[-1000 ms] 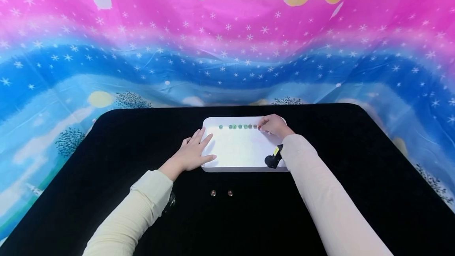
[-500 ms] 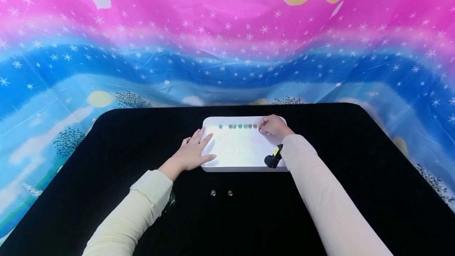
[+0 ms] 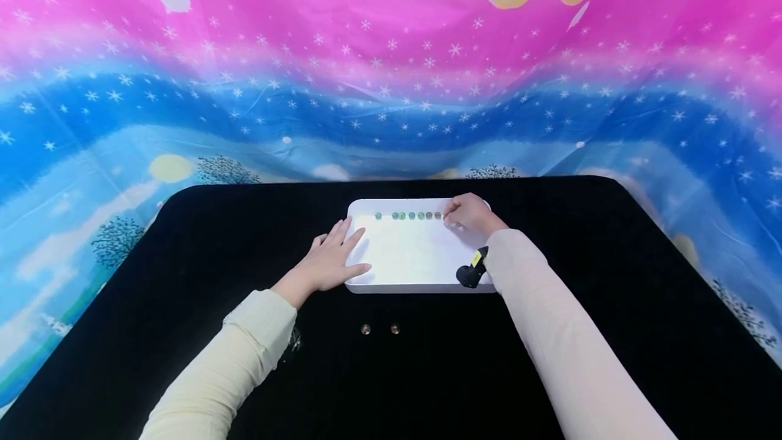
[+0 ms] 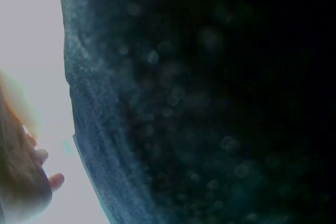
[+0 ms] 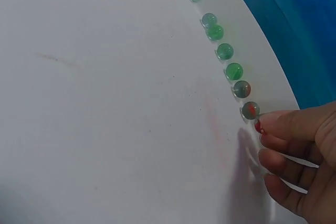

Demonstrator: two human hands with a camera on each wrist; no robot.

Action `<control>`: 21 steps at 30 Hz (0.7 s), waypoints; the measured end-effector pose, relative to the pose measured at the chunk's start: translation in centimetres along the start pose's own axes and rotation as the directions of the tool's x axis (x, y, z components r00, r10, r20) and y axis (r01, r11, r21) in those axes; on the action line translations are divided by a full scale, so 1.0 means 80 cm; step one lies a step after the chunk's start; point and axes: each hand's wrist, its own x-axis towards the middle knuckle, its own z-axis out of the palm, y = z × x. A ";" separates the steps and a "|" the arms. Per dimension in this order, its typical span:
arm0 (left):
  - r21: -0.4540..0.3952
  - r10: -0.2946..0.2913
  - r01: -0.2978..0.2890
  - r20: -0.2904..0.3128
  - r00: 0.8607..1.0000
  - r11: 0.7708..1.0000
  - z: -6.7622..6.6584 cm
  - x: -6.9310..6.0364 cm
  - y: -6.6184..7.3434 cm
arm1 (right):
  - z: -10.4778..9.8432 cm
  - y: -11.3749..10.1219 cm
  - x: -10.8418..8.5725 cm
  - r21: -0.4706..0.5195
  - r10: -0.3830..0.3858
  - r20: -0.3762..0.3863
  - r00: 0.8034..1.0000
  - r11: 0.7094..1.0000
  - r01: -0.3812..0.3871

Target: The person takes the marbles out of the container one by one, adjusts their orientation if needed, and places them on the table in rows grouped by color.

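Observation:
A shallow white tray (image 3: 415, 257) lies on the black table. Along its far wall runs a row of glass marbles: several green ones, such as a green marble (image 5: 234, 71), then two with reddish streaks, including a streaked marble (image 5: 251, 110). At the row's right end, my right hand (image 3: 473, 214) pinches a red marble (image 5: 259, 126) between thumb and forefinger, close against the streaked one. Most of that red marble is hidden by the fingertips. With fingers spread, my left hand (image 3: 330, 260) rests on the tray's left edge; the left wrist view catches it only partly.
Two more marbles, a left marble (image 3: 366, 329) and a right marble (image 3: 395, 328), sit on the black cloth (image 3: 440, 372) in front of the tray. Something small and shiny shows beside the left cuff, too dim to identify. A patterned curtain (image 3: 391, 87) hangs behind the table.
Both hands stay almost where they were, the right still at the row's end. In the head view, less of the red marble shows at the right fingertips than a second ago.

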 end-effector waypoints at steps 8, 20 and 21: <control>0.004 0.002 -0.002 -0.009 1.000 1.000 0.001 0.000 -0.003 | -0.005 -0.010 0.000 0.018 -0.045 -0.027 0.999 0.999 0.046; -0.010 0.006 -0.006 0.000 1.000 1.000 -0.001 -0.001 0.000 | -0.002 -0.024 -0.018 0.141 -0.037 -0.020 0.999 0.989 0.039; -0.011 0.007 -0.007 -0.002 1.000 1.000 -0.001 -0.001 0.000 | -0.003 -0.026 -0.020 0.152 -0.035 -0.024 0.999 0.988 0.039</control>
